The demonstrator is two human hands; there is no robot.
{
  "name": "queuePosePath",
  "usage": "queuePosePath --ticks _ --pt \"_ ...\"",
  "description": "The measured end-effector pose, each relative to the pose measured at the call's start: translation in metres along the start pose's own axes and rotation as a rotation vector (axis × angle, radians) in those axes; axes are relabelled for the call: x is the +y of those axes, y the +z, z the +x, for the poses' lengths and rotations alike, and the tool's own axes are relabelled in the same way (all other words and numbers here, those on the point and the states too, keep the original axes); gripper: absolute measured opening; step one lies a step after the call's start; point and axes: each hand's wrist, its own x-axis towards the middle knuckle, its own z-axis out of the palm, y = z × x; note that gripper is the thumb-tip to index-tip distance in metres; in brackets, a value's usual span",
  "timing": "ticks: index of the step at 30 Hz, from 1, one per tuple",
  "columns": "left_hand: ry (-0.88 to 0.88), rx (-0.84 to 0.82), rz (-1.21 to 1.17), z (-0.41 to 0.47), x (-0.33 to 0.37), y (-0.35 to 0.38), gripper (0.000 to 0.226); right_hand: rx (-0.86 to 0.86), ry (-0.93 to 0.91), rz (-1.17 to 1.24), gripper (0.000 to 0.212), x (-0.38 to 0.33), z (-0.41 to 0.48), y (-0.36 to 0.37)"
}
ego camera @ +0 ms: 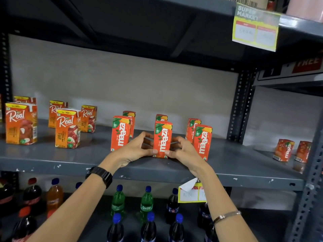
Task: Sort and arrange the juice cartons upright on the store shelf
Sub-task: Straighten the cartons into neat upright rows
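A red Maaza carton (162, 138) stands upright at the front middle of the grey shelf (70, 159). My left hand (135, 150) grips its left side and my right hand (181, 151) grips its right side, thumbs on its lower front. Another Maaza carton (120, 132) stands just to the left, and one more Maaza carton (202, 141) just to the right, each with a carton behind it. Several orange Real apple cartons (67, 128) stand upright on the shelf's left part.
Two Maaza cartons (284, 150) stand on the neighbouring shelf at the right. A perforated steel upright (242, 105) divides the bays. Soft drink bottles (146, 203) fill the shelf below. A price tag (191, 193) hangs on the shelf edge; another price tag (256, 27) hangs above.
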Motion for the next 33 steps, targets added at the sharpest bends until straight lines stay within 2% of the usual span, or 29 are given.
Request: queuePosePath --ticks 6,10,11,13,14,16,17,19,22,24,29,33 --pt "-0.008 0.005 -0.001 0.001 0.0 0.001 0.048 0.008 -0.002 0.024 0.048 -0.001 0.0 0.001" --pt "0.039 0.095 -0.026 -0.01 0.007 0.0 0.07 0.022 -0.025 0.038 0.047 -0.004 -0.015 -0.011" --pt "0.1 0.179 -0.038 -0.016 0.009 0.002 0.071 0.08 -0.066 0.078 0.044 -0.002 -0.022 -0.019" --pt "0.28 0.347 -0.096 -0.029 0.02 0.014 0.061 0.315 -0.187 0.216 0.036 0.006 -0.039 -0.04" --pt "0.356 0.367 -0.149 -0.035 0.028 0.025 0.058 0.443 -0.233 0.278 0.034 0.011 -0.047 -0.051" --pt "0.436 0.267 -0.207 -0.037 0.045 0.055 0.055 0.62 -0.233 0.251 0.033 0.026 -0.053 -0.072" --pt "0.443 0.196 -0.161 -0.034 0.052 0.071 0.053 0.649 -0.189 0.175 0.037 0.033 -0.052 -0.08" --pt "0.401 0.119 0.004 -0.018 0.058 0.103 0.056 0.564 -0.082 0.02 0.053 0.042 -0.046 -0.089" --pt "0.288 0.162 0.179 0.01 0.058 0.127 0.072 0.296 0.002 -0.063 0.069 0.044 -0.032 -0.094" --pt "0.178 0.196 0.219 0.019 0.057 0.13 0.071 0.175 0.032 -0.082 0.068 0.042 -0.024 -0.094" --pt "-0.011 0.21 0.159 0.023 0.06 0.123 0.073 0.067 0.03 -0.101 0.062 0.034 -0.016 -0.093" --pt "-0.087 0.06 0.095 0.028 0.065 0.115 0.06 0.042 0.025 -0.07 0.054 0.034 -0.016 -0.091"
